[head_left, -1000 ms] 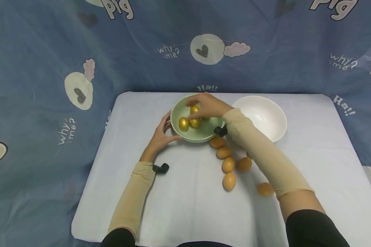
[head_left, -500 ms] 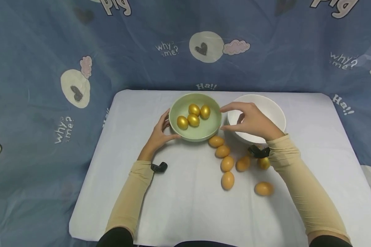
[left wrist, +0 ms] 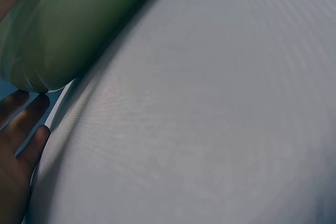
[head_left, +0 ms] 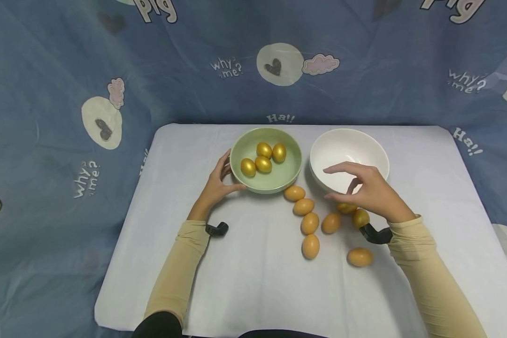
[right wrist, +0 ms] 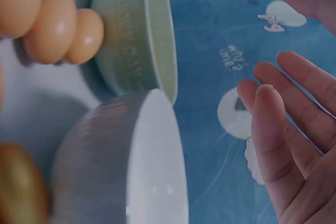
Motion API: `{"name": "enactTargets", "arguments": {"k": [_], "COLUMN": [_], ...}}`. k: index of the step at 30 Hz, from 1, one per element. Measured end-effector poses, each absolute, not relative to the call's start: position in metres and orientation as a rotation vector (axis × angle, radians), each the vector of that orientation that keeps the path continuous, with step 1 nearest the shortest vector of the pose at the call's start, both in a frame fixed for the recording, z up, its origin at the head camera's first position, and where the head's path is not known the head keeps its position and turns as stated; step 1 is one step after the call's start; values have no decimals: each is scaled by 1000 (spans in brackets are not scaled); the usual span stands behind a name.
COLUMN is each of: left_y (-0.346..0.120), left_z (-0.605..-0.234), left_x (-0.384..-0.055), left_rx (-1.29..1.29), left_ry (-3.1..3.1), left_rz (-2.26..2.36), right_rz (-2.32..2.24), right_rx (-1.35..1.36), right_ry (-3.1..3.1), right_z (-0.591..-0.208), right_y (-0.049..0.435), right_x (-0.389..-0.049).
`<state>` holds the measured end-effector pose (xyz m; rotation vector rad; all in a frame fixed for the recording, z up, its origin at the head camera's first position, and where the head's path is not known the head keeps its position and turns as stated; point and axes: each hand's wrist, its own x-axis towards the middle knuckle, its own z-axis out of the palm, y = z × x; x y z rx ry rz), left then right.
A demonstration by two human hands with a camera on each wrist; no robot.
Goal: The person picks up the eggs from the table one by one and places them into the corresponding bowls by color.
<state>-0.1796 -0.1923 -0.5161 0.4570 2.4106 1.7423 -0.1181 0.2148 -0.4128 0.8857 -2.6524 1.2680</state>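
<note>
With the left hand [head_left: 217,185] spread against the green bowl [head_left: 279,179], the spread right hand [head_left: 371,191], dipping carelessly, could roll loose golden eggs [head_left: 361,218] toward the near edge of the counter [head_left: 245,277].

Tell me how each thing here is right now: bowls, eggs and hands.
Green bowl: upright, four gold eggs inside.
White bowl: upright, no eggs visible inside.
Other gold eggs: two, on the table.
Brown eggs: six, on the table, looking whole.
Left hand: gripping the green bowl's side.
Right hand: thumb and fingers apart, holding nothing.

Eggs [head_left: 263,164] in bowl [head_left: 248,146]; another egg [head_left: 347,209] perhaps below fingers [head_left: 350,167].
</note>
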Motion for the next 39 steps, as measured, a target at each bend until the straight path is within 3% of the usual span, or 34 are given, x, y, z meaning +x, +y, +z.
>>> {"name": "enactTargets", "arguments": {"k": [24, 39], "left_y": [-193, -192], "left_z": [-516, -517], "left_x": [-179, -179], "left_rx": [447, 456], "left_ry": [2398, 2393], "left_rz": [1758, 1770], "right_rz": [1314, 1246], "right_rx": [510, 402], "right_ry": [-2781, -2880], "right_z": [-462, -505], "right_y": [275, 295], "right_x": [-53, -51]}}
